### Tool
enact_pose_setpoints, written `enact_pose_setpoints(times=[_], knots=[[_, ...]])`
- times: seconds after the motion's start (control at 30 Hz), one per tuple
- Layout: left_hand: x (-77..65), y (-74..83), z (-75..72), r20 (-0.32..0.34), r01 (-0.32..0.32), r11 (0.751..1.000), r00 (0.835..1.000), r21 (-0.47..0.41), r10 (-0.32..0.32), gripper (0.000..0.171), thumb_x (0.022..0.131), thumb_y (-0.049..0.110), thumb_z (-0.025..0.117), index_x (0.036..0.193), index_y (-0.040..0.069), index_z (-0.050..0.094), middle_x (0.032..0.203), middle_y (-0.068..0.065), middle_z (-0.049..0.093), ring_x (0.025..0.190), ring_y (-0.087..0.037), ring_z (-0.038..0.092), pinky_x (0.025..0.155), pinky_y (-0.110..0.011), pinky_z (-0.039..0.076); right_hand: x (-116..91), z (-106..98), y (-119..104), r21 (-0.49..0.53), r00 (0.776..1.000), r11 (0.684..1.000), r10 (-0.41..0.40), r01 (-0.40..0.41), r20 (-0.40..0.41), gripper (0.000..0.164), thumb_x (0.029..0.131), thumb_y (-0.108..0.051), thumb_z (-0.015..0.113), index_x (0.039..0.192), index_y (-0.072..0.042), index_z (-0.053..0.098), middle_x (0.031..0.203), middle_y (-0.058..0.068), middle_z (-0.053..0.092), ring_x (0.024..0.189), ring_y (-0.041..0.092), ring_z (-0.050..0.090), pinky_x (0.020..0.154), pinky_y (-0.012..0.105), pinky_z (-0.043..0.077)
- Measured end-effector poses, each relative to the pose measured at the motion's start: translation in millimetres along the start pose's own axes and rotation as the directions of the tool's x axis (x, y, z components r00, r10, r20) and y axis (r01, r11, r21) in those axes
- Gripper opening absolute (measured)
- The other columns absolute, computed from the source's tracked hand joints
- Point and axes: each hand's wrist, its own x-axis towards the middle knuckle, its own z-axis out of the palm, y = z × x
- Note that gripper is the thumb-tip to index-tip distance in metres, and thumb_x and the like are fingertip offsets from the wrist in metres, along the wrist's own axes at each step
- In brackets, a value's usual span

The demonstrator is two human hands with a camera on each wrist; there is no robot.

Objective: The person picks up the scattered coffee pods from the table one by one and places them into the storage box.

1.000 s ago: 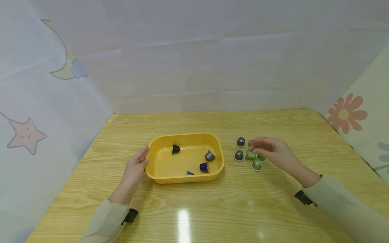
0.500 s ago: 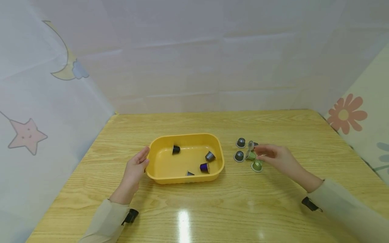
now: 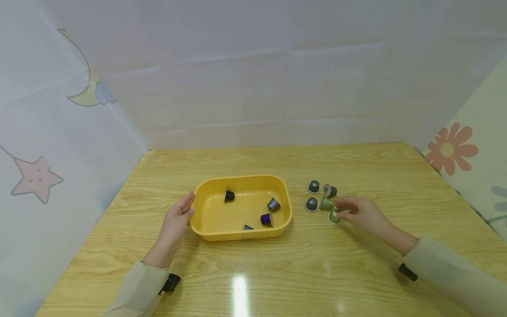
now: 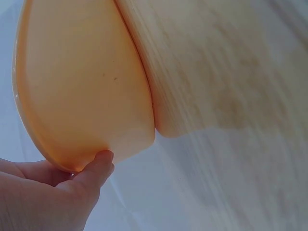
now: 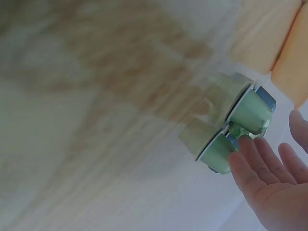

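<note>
My left hand (image 3: 175, 223) holds the left end of a yellow plastic tub (image 3: 237, 235), fingertips against its outer wall in the left wrist view. Inside lie a black coffee capsule (image 3: 229, 196), a grey capsule (image 3: 273, 204), a purple capsule (image 3: 266, 219) and another partly hidden by the near wall. To the right of the tub, my right hand (image 3: 364, 215) reaches in beside green coffee capsules (image 3: 334, 218). The right wrist view shows its fingertips right at a green capsule (image 5: 217, 153), fingers extended and thumb apart. A second green capsule (image 5: 249, 113) stands close by.
Grey capsules (image 3: 311, 204) stand left of the green ones, one of them (image 3: 314, 186) farther back. A tipped grey capsule (image 3: 330, 190) lies beyond my right fingers. The wooden table (image 3: 293, 273) ends at a pale cloth wall (image 3: 253, 101) behind.
My right hand has moved nearer to me, from the tipped grey capsule to the green ones, uncovering the grey one. My left hand and the tub have stayed in place.
</note>
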Motion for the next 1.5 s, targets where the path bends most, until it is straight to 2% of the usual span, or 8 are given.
enact_pose_setpoints(times=[0.23,0.63,0.87,1.23,1.5], knots=[[-0.2,0.4,0.2,0.009,0.000,1.000,1.000,0.000,0.000,0.051,0.104,0.000,0.036,0.154,0.002,0.023,0.158,-0.012,0.021,0.146,-0.029,0.017,0.114,-0.046,0.026,0.9,4.7,5.3,-0.001,0.999,0.999,-0.034,0.034,-0.003,0.036,0.081,0.001,0.075,0.111,0.015,0.063,0.105,0.026,0.067,0.094,0.039,0.065,0.076,0.045,0.056],[-0.8,-0.1,-0.3,0.012,-0.002,1.000,1.000,0.004,0.002,0.051,0.104,-0.001,0.036,0.154,0.002,0.022,0.158,-0.012,0.020,0.146,-0.029,0.016,0.114,-0.045,0.025,4.4,8.2,8.7,-0.036,0.999,0.999,-0.004,0.006,0.050,0.034,0.079,0.004,0.076,0.109,0.015,0.063,0.104,0.026,0.066,0.094,0.039,0.065,0.077,0.047,0.056],[-0.9,-0.2,-0.3,0.006,-0.001,1.000,1.000,0.009,0.001,0.051,0.104,0.000,0.036,0.154,0.002,0.023,0.158,-0.012,0.021,0.145,-0.030,0.017,0.114,-0.045,0.026,6.4,7.3,-1.0,0.014,0.998,0.999,0.034,-0.034,0.047,0.037,0.084,-0.002,0.074,0.116,0.012,0.062,0.110,0.025,0.066,0.100,0.039,0.065,0.079,0.038,0.056],[0.1,-3.0,-1.0,-0.005,-0.002,1.000,1.000,0.007,0.002,0.051,0.104,0.000,0.036,0.154,0.002,0.023,0.158,-0.012,0.022,0.145,-0.030,0.017,0.114,-0.044,0.027,14.3,6.5,-20.4,0.100,0.998,0.993,0.058,-0.058,0.007,0.041,0.088,-0.009,0.072,0.122,0.010,0.060,0.116,0.023,0.065,0.106,0.037,0.063,0.082,0.034,0.055],[0.4,-2.6,-0.6,0.004,-0.006,1.000,1.000,0.016,0.006,0.051,0.105,0.001,0.037,0.154,0.003,0.023,0.158,-0.011,0.022,0.145,-0.030,0.017,0.113,-0.045,0.027,21.3,9.2,-36.4,0.180,0.994,0.978,0.110,-0.106,-0.013,0.045,0.089,-0.013,0.073,0.126,0.009,0.059,0.121,0.024,0.063,0.110,0.036,0.062,0.084,0.032,0.055]])
